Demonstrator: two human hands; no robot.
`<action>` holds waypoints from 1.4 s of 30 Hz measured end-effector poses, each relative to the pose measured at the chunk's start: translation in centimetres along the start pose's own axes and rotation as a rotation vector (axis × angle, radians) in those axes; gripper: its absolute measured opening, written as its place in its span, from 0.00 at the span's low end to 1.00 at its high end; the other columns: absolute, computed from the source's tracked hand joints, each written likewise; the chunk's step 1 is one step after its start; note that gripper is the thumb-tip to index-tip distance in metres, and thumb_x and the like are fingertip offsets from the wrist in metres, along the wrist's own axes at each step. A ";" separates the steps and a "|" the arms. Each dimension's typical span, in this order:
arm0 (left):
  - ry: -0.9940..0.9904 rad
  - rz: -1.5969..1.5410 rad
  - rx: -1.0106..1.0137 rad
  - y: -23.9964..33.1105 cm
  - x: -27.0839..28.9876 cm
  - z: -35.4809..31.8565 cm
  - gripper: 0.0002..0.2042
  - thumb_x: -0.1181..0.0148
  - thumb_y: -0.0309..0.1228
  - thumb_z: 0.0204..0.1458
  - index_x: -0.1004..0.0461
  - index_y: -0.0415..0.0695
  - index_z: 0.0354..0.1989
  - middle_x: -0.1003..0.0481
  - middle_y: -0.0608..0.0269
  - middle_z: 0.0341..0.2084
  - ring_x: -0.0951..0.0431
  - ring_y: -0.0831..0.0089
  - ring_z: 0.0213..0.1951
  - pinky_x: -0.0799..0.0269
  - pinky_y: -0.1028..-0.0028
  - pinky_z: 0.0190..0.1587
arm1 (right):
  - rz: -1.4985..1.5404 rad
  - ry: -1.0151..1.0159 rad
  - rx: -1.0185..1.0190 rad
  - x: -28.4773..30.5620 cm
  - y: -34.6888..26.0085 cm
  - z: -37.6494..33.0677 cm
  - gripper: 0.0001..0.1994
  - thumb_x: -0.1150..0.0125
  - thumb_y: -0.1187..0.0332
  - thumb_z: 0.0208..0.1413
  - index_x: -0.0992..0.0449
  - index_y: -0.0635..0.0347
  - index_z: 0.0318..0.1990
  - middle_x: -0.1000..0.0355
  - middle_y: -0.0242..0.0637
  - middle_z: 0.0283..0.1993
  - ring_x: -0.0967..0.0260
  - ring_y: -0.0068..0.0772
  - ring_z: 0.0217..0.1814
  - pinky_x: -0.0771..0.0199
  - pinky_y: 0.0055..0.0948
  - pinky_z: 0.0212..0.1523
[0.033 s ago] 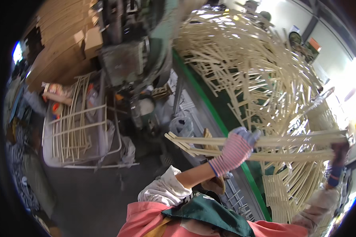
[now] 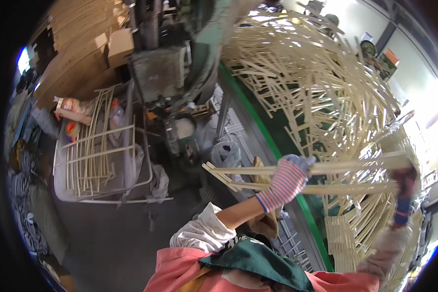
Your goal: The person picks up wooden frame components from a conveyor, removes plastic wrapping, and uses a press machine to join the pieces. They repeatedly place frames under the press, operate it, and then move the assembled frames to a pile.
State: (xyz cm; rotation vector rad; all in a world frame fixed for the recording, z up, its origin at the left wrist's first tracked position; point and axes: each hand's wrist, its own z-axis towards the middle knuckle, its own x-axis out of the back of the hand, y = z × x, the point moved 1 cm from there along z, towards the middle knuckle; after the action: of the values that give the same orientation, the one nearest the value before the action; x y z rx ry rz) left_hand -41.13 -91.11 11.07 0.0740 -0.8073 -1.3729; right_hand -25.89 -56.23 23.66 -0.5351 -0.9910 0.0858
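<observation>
My left hand (image 2: 288, 179), in a pink-and-white striped glove with bluish fingertips, is closed around a bundle of long, thin cream strips (image 2: 248, 170). Their rounded left ends have small holes and fan out slightly. At the far end of the bundle is my right hand (image 2: 405, 180), in a dark glove with a blue cuff. Motion blurs its fingers, but they appear wrapped round the strip ends. The bundle lies roughly level across a large heap of similar strips (image 2: 311, 82), above the green-edged worktable (image 2: 258, 124).
A greasy green machine (image 2: 160, 73) stands ahead, left of the table. Further left, a clear plastic bin (image 2: 58, 187) holds more strips and a tape roll (image 2: 73, 130). Stacked cardboard (image 2: 78, 58) rises behind it. Plastic bags (image 2: 159, 185) hang near the machine's base.
My right hand has shifted left and slightly up along the bundle's far end. My left hand stays closed on the strips, almost in place. The whole view has turned slightly.
</observation>
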 end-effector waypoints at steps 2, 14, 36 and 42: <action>-0.223 -0.226 0.233 -4.9 0.9 -1.5 0.19 0.40 0.27 0.44 0.32 0.42 0.47 0.28 0.55 0.28 0.27 0.58 0.33 0.31 0.64 0.40 | 0.178 -0.338 0.061 -11.4 -7.6 0.9 0.14 0.30 0.75 0.39 0.29 0.60 0.33 0.33 0.23 0.25 0.40 0.15 0.23 0.34 0.21 0.24; 0.198 -1.147 0.874 -17.3 9.9 -13.5 0.15 0.44 0.28 0.54 0.31 0.39 0.50 0.28 0.66 0.41 0.31 0.81 0.44 0.35 0.77 0.49 | 0.737 -1.202 -0.059 -35.5 -27.8 -3.2 0.17 0.46 0.68 0.56 0.29 0.69 0.49 0.26 0.30 0.31 0.34 0.17 0.32 0.30 0.22 0.34; -0.135 -0.817 1.548 -5.7 30.0 -11.7 0.19 0.44 0.40 0.55 0.33 0.33 0.41 0.31 0.62 0.13 0.33 0.77 0.11 0.38 0.76 0.13 | 0.405 -0.556 -0.364 -58.3 -9.9 -12.4 0.06 0.50 0.75 0.49 0.25 0.60 0.31 0.25 0.43 0.34 0.28 0.42 0.33 0.28 0.35 0.38; 0.436 -0.906 1.160 2.5 36.2 -9.9 0.14 0.37 0.25 0.45 0.33 0.32 0.36 0.30 0.50 0.23 0.34 0.70 0.08 0.39 0.73 0.08 | 0.361 -1.133 -0.462 -73.7 -9.3 -26.3 0.08 0.52 0.73 0.53 0.26 0.60 0.37 0.26 0.41 0.37 0.29 0.38 0.38 0.29 0.33 0.40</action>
State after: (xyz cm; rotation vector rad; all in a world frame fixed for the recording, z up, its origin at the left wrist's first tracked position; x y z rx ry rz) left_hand -34.40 -126.51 21.88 1.7491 -1.1456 -1.4119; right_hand -47.00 -97.21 -40.23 -1.1389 -2.0275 0.5337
